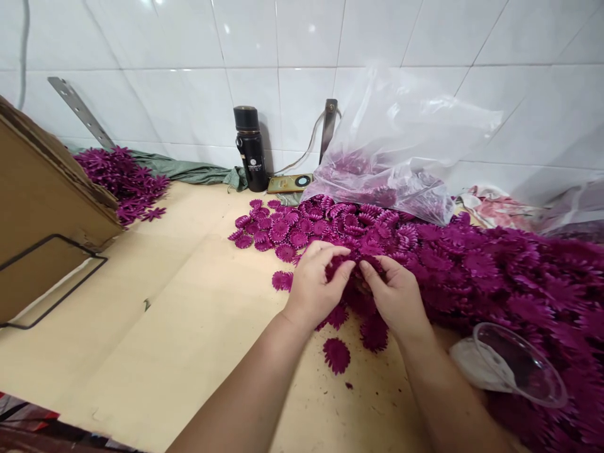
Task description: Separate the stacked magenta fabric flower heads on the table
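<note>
Both hands meet over the pile of purple artificial flower pieces, fingertips close together. With thumb and fingers pinched, my left hand grips one edge of a purple fabric flower. Opposite it, my right hand pinches the other side of that flower. The fingers hide part of it, so its exact shape is unclear. Below the hands a single flat purple petal piece lies on the table. Small round cupped flowers are scattered just beyond my left hand.
A clear plastic bowl with white material rests on the pile at right. Behind are a plastic bag, a black bottle and a phone. At left stand a cardboard box, a black wire frame and star-shaped purple pieces.
</note>
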### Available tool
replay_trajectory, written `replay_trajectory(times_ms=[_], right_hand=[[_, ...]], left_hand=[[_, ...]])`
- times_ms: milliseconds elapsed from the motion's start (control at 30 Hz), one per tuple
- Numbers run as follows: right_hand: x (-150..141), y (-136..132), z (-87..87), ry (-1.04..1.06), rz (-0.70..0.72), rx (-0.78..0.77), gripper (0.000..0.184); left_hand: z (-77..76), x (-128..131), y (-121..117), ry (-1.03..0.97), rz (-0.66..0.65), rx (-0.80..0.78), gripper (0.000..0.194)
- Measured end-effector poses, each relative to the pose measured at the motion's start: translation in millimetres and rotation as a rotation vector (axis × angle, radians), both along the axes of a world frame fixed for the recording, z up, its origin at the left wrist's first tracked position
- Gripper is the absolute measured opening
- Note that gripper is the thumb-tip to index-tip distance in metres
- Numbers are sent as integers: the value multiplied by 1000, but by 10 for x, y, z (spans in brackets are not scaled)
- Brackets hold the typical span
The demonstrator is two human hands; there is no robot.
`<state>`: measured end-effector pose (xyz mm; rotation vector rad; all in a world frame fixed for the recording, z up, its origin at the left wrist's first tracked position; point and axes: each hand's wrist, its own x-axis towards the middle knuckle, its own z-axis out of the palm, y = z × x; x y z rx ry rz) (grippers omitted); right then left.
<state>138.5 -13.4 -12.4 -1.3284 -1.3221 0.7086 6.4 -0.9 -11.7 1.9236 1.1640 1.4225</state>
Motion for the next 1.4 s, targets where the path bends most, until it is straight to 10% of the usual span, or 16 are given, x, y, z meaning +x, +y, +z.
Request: replay_trajectory(times_ms=[400,833,1133,1400], right_hand=[[-30,-10,-3,61,-6,-78,43],[-139,-62,49,23,283,-39,26],[-91,-23,-47,-57,133,-25,19],[-157,-110,120,-276,321,52,23]], left_hand=[[44,107,-102,-18,-193,-140,28],[40,53,33,-447,-11,-484,9],[49,36,-30,-160,-95,-262,17],[28,17,54,-794,37,-596,12]])
